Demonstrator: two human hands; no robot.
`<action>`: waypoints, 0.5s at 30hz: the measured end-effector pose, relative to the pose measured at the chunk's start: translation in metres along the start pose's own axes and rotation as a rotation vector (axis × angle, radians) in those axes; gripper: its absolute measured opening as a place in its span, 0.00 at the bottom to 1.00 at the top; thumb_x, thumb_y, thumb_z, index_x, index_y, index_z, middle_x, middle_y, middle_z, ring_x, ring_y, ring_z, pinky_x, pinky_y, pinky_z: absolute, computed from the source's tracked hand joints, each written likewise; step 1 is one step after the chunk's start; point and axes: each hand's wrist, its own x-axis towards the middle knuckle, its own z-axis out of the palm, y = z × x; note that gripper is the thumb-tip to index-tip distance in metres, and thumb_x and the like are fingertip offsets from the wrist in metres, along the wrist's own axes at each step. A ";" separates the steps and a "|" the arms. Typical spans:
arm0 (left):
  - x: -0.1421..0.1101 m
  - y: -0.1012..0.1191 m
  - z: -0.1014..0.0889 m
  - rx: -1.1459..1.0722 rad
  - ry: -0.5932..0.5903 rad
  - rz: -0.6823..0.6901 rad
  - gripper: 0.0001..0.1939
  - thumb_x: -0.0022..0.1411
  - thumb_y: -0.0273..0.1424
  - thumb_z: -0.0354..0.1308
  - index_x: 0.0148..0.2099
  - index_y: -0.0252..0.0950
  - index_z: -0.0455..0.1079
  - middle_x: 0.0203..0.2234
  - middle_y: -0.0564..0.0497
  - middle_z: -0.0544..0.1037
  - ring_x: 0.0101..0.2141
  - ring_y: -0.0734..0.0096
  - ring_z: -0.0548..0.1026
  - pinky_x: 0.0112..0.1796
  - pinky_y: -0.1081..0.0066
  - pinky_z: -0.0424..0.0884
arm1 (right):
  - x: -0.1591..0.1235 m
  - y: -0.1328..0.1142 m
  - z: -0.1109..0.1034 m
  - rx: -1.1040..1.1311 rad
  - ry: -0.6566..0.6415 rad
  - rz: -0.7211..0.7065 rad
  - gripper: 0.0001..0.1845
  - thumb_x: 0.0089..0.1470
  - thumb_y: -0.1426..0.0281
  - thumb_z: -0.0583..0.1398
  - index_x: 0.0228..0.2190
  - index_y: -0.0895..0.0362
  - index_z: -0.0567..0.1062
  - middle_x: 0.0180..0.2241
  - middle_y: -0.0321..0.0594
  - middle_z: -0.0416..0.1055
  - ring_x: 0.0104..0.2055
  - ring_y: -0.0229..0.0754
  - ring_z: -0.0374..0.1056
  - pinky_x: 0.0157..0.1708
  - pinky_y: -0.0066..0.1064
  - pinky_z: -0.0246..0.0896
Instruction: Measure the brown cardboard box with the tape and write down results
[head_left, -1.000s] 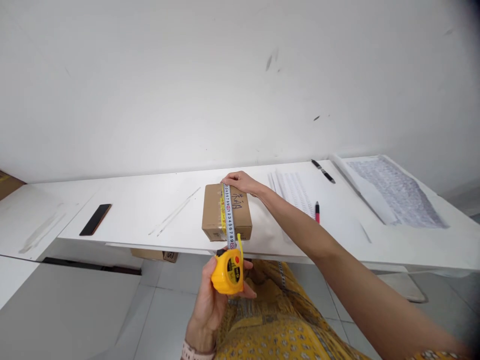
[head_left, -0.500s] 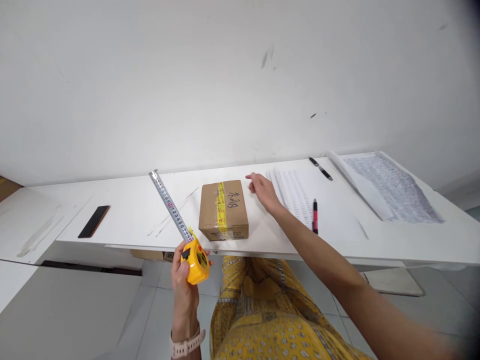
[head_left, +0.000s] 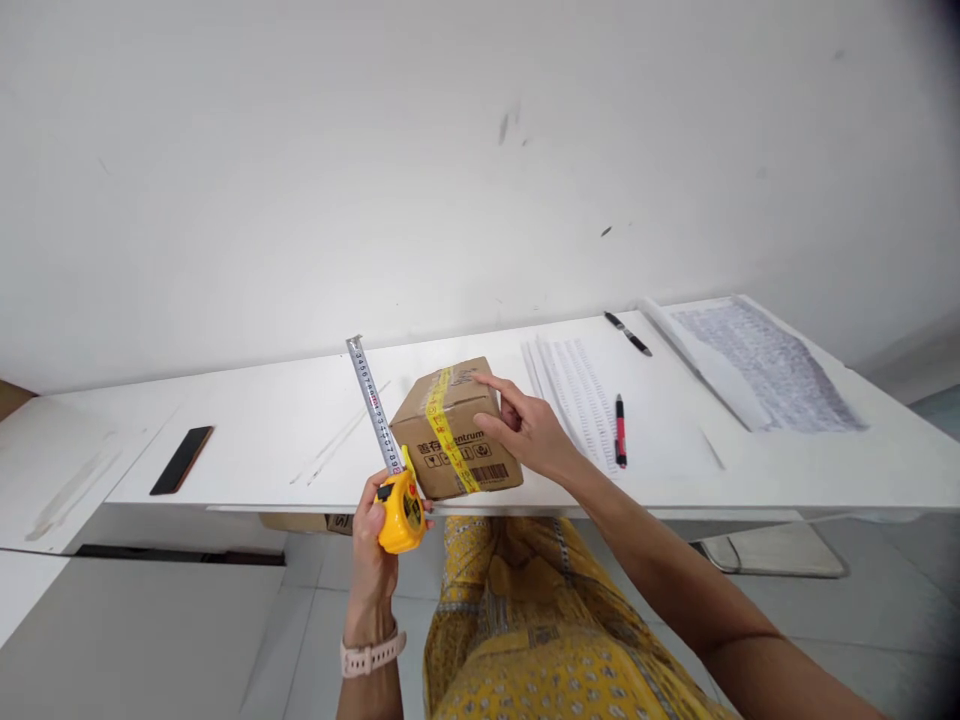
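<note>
A yellow tape measure (head_left: 402,512) is gripped in my left hand (head_left: 373,530), just off the table's front edge. Its metal blade (head_left: 373,405) is drawn out and points away over the table, along the left side of a brown cardboard box (head_left: 461,430). Yellow printed tape runs over the box's top and front. My right hand (head_left: 529,425) grips the box at its right side, thumb on the front and fingers on the top. The box is tilted, so its printed front face shows.
On the white table (head_left: 262,430), a black flat bar (head_left: 182,460) lies at the left. Printed sheets (head_left: 577,390) are right of the box, with a red and black pen (head_left: 620,432) on them. A black pen (head_left: 628,333) and a handwritten sheet (head_left: 765,365) lie farther right. Behind stands a wall (head_left: 375,180).
My right hand has come onto the box and tipped it, bringing its front face into view. The tape measure has shifted right, closer to the box, its blade pointing more straight ahead.
</note>
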 end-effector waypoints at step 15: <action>0.020 0.090 -0.020 0.275 -0.557 -0.618 0.29 0.48 0.43 0.67 0.48 0.30 0.77 0.32 0.35 0.81 0.22 0.60 0.79 0.19 0.71 0.73 | -0.044 0.041 -0.054 0.104 0.020 -0.091 0.43 0.52 0.54 0.66 0.64 0.47 0.58 0.58 0.47 0.65 0.58 0.52 0.63 0.55 0.49 0.64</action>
